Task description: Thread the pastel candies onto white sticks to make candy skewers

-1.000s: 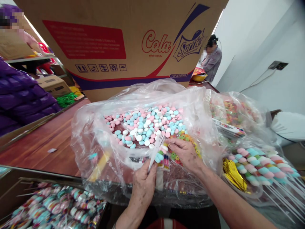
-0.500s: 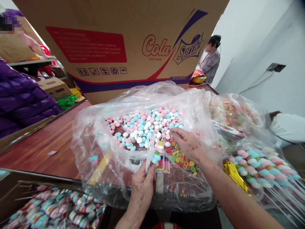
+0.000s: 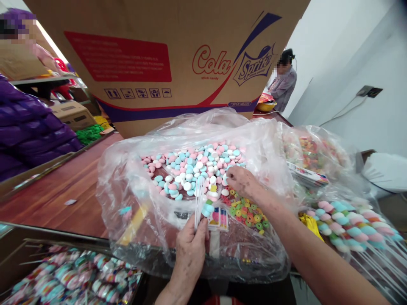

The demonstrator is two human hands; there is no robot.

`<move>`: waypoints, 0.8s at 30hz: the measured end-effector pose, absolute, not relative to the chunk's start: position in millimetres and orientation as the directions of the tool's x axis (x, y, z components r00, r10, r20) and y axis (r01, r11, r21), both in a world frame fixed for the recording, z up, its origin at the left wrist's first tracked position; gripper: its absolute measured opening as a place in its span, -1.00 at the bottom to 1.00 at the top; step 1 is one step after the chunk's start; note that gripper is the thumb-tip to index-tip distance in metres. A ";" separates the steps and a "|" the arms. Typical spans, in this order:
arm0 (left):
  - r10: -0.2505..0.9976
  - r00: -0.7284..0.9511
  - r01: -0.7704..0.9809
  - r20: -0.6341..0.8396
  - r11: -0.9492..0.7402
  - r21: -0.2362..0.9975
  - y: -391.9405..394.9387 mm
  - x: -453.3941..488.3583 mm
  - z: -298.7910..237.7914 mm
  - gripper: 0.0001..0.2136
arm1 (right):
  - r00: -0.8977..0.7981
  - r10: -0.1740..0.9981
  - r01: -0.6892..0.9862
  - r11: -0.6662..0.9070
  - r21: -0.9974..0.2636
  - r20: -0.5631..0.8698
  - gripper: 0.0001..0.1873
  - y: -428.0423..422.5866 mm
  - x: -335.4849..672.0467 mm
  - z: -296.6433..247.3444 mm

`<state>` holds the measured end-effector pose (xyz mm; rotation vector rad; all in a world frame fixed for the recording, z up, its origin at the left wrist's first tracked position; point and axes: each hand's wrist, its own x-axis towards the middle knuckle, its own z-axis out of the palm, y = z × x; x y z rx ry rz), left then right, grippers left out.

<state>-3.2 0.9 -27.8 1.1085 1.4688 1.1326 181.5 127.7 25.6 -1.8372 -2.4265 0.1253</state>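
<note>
My left hand (image 3: 190, 250) is closed round a bunch of thin white sticks (image 3: 199, 203), one carrying stacked candies (image 3: 210, 202) and a small coloured label. My right hand (image 3: 241, 181) reaches into a big clear plastic bag (image 3: 133, 199) and its fingers curl down onto the pile of pink, blue and white candy discs (image 3: 193, 167). What its fingertips pinch is hidden. Small ring candies (image 3: 246, 210) in green, orange and yellow lie just below that hand.
A large Cola Sprite cardboard box (image 3: 165, 59) stands behind the bag. Finished candy sticks lie in a tray (image 3: 73, 275) at lower left and in a heap (image 3: 352, 228) at right. A second bag of gummies (image 3: 313, 154) sits right. People stand far left and back right.
My right hand has moved up and away from the sticks, from the ring candies to the disc pile. My left hand keeps hold of the sticks, almost still.
</note>
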 end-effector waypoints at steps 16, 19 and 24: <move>0.985 -0.115 0.136 -0.125 0.141 0.981 1.5 -7.0 -37.9 -0.74 | -0.129 0.988 0.981 0.114 -0.160 -0.087 -0.71 122.1 147.8 20.0; 0.985 -0.107 0.120 -0.133 0.146 0.982 1.4 -6.8 -38.2 -0.74 | -0.138 0.986 0.961 0.111 -0.254 -0.092 -0.80 121.0 151.3 22.0; 0.983 -0.121 0.119 -0.138 0.153 0.981 0.9 -4.9 -32.4 -0.74 | -0.121 0.992 0.869 0.088 -0.487 -0.038 -0.87 116.9 164.5 17.6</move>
